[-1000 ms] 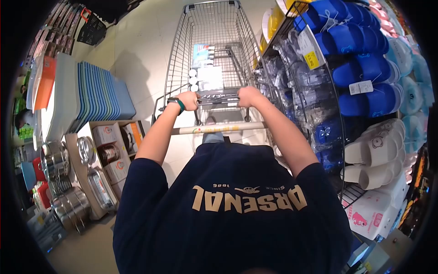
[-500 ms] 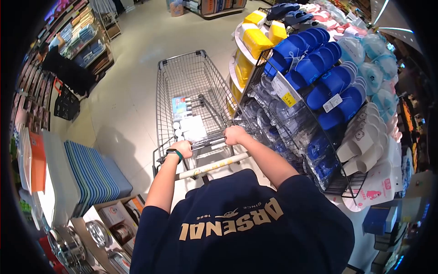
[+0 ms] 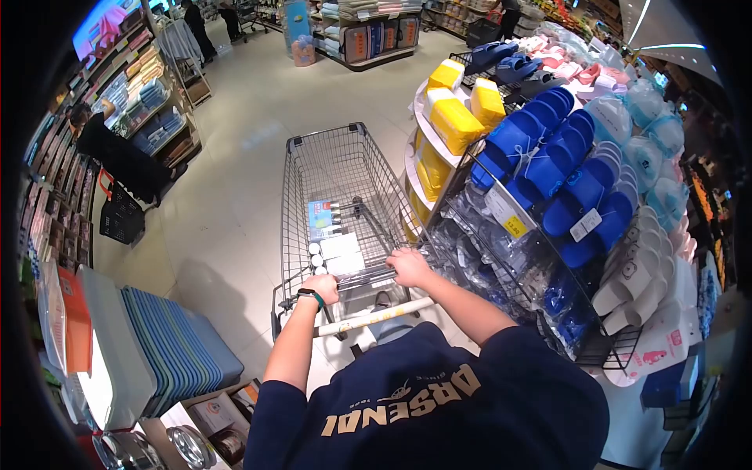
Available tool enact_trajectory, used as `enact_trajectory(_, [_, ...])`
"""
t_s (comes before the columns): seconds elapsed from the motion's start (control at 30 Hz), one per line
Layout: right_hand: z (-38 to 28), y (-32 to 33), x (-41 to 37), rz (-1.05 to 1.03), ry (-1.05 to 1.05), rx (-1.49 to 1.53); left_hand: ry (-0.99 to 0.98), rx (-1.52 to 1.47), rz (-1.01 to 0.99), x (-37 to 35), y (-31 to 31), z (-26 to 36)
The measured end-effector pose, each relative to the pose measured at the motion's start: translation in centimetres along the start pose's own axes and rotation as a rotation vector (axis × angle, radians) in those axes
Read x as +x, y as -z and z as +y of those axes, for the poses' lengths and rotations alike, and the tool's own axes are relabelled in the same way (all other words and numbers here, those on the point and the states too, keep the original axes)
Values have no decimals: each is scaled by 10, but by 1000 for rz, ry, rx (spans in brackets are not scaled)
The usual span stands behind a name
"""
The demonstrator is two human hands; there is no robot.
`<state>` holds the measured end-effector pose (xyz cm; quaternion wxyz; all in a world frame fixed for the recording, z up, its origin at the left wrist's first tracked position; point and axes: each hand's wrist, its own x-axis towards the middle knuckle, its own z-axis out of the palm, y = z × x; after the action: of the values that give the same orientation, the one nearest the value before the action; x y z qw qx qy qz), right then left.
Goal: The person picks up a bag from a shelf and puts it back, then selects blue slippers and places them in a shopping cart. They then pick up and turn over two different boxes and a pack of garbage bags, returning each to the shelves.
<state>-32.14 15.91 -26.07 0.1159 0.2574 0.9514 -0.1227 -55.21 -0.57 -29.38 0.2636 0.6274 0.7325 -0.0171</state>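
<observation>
A shop: a wire trolley (image 3: 337,196) on a tiled aisle, a rack of price-tagged slippers (image 3: 564,168) beside it, stocked shelves (image 3: 368,31) beyond.

Pale tiled floor (image 3: 235,196) runs between stocked shelves (image 3: 133,102) and a slipper rack (image 3: 564,180).

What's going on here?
A person has both hands closed on the rear edge of a shopping cart: left hand, right hand. A few packages lie in the cart. A rack of blue slippers stands close on the cart's right. Another person is at shelves far left.
</observation>
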Motion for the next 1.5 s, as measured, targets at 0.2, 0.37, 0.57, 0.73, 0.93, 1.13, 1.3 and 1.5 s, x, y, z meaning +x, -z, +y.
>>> enact_trajectory(0.2, [8,3,40,45,96,51,13,31,10,28,21,-25])
enact_trajectory(0.37, [9,6,78,120,135,-19,-10,38,112,54,39,-46])
enact_trajectory(0.57, [20,32,132,-127,52,151,-38,103,350,87,49,-77])
enact_trajectory(0.73, [37,32,192,-369,57,271,-104,137,429,119,67,-106])
enact_trajectory(0.93, [53,39,250,-500,70,484,-53,162,355,162,88,-140])
enact_trajectory(1.13, [60,60,293,-410,26,587,-96,182,343,205,122,-172])
enact_trajectory(1.3, [79,61,347,-509,-70,653,-171,153,321,247,159,-200])
enact_trajectory(1.5, [87,86,396,-551,-219,635,-249,108,305,302,184,-237])
